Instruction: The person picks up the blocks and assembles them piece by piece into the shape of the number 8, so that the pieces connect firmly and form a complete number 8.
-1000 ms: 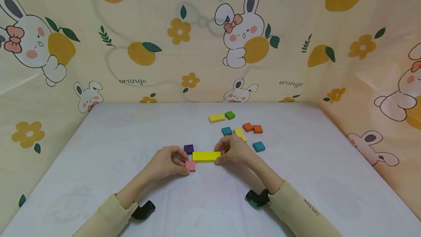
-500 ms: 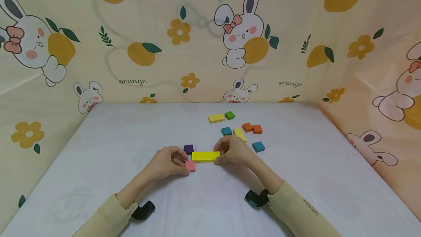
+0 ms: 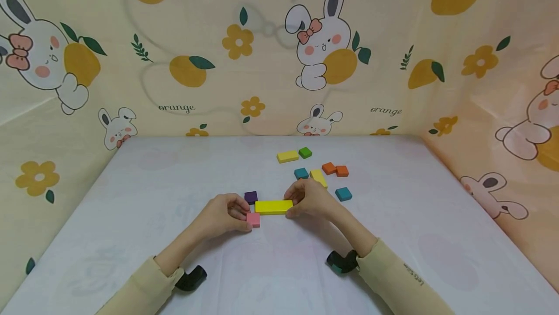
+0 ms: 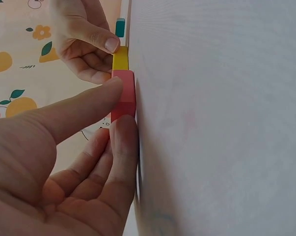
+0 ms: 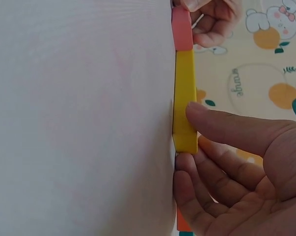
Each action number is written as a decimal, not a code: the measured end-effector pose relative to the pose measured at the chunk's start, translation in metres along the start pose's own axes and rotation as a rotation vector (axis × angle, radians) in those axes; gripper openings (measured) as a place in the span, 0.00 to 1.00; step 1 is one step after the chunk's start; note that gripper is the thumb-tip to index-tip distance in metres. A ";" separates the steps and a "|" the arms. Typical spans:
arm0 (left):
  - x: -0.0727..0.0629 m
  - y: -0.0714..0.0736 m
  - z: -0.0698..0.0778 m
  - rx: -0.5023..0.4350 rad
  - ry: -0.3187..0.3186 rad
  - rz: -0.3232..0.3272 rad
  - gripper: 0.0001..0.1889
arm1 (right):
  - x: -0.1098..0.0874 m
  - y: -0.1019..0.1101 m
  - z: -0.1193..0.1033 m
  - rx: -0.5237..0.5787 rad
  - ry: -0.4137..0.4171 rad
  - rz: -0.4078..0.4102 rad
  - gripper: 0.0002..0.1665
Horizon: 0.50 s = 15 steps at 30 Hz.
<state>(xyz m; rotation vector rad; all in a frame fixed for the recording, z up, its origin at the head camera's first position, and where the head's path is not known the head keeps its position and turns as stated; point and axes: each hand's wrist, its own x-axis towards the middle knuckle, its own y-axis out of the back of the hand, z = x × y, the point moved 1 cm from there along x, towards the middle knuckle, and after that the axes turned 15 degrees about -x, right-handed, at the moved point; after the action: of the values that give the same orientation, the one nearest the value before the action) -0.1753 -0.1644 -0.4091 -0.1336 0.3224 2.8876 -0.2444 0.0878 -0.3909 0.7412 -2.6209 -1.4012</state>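
My left hand [image 3: 222,215] pinches a small pink block [image 3: 253,220] between thumb and fingers. From the other side, my right hand [image 3: 313,201] grips the right end of a long yellow block [image 3: 272,207]. The yellow block lies crosswise, its left end up against the pink one. Just behind that left end sits a dark purple block [image 3: 251,197], close to the left fingertips. In the left wrist view the thumb presses on the top of the pink block [image 4: 124,93]. In the right wrist view the thumb lies on the yellow block [image 5: 184,83], fingers at its end.
Farther back are a pale yellow block [image 3: 287,156], a green block [image 3: 305,152], two orange blocks [image 3: 329,168] and a teal block [image 3: 343,194]. Another teal block [image 3: 301,173] and yellow block [image 3: 319,178] lie behind the right hand, partly covered. A patterned cloth [image 3: 271,77] hangs behind the table.
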 end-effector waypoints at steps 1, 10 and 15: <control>0.000 0.000 0.000 0.001 0.001 0.001 0.20 | 0.000 0.000 0.000 0.001 0.003 -0.001 0.19; -0.001 -0.001 0.000 0.011 0.008 0.007 0.20 | -0.002 0.005 0.002 -0.038 0.024 0.002 0.19; -0.001 0.000 0.002 0.010 0.007 0.002 0.20 | -0.001 0.011 0.004 -0.044 0.034 -0.001 0.18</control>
<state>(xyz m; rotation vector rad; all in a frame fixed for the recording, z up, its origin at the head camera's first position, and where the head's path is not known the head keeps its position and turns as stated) -0.1744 -0.1639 -0.4072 -0.1411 0.3390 2.8878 -0.2485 0.0966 -0.3847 0.7546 -2.5557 -1.4287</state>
